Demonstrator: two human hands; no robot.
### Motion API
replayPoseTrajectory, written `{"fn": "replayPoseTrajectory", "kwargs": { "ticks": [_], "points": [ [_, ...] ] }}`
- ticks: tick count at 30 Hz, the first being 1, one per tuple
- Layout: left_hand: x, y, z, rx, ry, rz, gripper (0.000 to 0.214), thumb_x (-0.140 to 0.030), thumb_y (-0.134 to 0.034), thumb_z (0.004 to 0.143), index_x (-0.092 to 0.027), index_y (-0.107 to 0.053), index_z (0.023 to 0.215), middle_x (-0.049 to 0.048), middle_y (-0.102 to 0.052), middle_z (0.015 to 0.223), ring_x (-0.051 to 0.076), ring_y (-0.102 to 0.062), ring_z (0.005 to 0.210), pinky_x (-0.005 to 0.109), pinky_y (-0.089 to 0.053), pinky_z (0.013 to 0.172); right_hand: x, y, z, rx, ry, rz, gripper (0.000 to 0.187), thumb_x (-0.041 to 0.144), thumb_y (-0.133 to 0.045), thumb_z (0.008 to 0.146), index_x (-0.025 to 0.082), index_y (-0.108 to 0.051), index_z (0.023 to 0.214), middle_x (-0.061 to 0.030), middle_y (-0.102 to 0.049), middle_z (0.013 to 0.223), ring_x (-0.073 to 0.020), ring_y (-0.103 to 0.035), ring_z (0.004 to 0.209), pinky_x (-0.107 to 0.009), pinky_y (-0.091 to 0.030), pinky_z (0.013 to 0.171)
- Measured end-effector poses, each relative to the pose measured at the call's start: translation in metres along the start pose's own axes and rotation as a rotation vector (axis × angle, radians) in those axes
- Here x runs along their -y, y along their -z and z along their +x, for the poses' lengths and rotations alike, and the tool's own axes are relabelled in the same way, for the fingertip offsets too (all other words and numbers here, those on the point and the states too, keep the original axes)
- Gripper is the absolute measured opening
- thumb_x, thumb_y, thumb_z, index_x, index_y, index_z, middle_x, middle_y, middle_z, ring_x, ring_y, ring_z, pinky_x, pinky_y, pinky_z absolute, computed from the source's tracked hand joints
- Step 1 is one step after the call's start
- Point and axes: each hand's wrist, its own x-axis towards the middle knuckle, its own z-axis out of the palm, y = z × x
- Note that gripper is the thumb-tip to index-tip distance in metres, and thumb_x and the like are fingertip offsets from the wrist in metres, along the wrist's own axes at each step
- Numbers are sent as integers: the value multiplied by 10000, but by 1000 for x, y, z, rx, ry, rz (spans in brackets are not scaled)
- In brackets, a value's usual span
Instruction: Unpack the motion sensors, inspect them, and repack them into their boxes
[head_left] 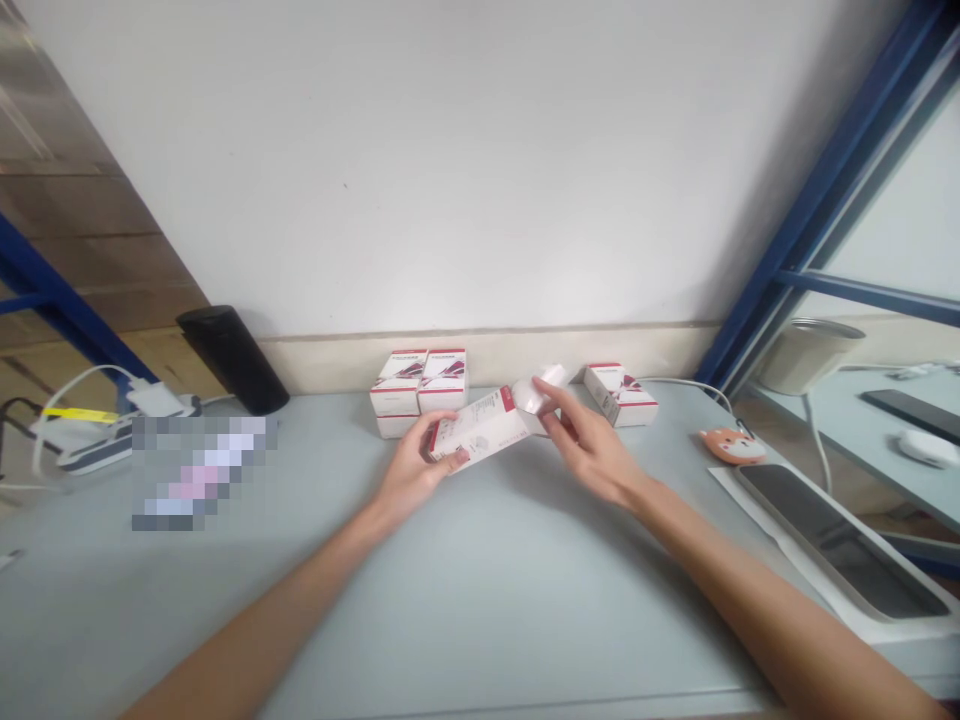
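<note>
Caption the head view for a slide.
A left hand holds a box, the right hand near its end, more boxes behind.

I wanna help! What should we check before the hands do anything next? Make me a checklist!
1. Left hand holding the box: ok, fingers and thumb are around its near end.
2. Right hand at the box's other end: ok, fingers reach the white piece there.
3. White piece pinched firmly: cannot tell, too blurry.
4. Box lying flat: not ok, it is held tilted.
5. Gap between the held box and the left group of boxes: cannot tell, the hand overlaps them in view.
6. Dark slab away from the right hand: ok, it lies off to the right.
</note>
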Motion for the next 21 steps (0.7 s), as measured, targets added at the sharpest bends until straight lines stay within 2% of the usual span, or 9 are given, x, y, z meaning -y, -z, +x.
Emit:
{"fn": "replayPoseTrajectory", "kwargs": {
  "ticks": [2,5,10,13,16,18,21],
  "points": [
    [-3,0,-1,-1,26,-6,553,-487,-801,813,-252,-594,1268,67,-645,1265,275,-639,1131,322,-536,840,-1,-3,1,-31,-35,32,510,448,-400,1070,287,-496,1545,-41,-717,973,-200,-600,726,-356,-479,713],
    [-5,-1,-3,6,2,-1,532,-481,-794,823,-253,-596,1261,63,-639,1274,269,-631,1138,321,-526,868,-4,-9,3,-96,-83,82,498,536,-463,1045,269,-585,1448,-48,-724,946,-196,-586,704,-352,-480,688],
    [-6,-2,-2,11,-27,10,528,-495,-800,811,-241,-609,1233,71,-635,1268,273,-619,1147,324,-522,884,-5,-14,3,-178,-93,5,388,507,-565,998,293,-674,1302,-44,-751,966,-198,-578,707,-367,-493,713],
    [-9,-3,-4,9,32,-37,538,-515,-797,816,-250,-614,1248,68,-648,1265,261,-631,1101,311,-518,835,-3,-12,1,-142,-34,-36,386,404,-558,997,312,-646,1361,-50,-753,1037,-219,-629,779,-383,-517,751],
    [-12,-3,-5,-14,93,-85,535,-530,-794,820,-264,-634,1256,55,-677,1251,251,-645,1077,300,-506,811,0,-10,-1,-93,51,-29,461,364,-471,1040,324,-567,1489,-82,-710,1196,-258,-656,978,-430,-533,878],
    [-13,-4,-6,-37,121,-115,525,-533,-792,821,-260,-653,1248,56,-697,1242,250,-660,1066,307,-506,816,1,-9,-1,-92,39,-11,481,416,-403,1077,341,-546,1529,-102,-657,1224,-282,-617,1119,-464,-518,961],
    [-13,-5,-6,-49,168,-190,517,-532,-790,829,-264,-662,1252,66,-708,1264,252,-678,1081,332,-518,856,1,-10,0,-112,-57,66,493,533,-381,1080,388,-591,1502,-102,-553,1173,-279,-564,1163,-464,-526,986]
  ]
}}
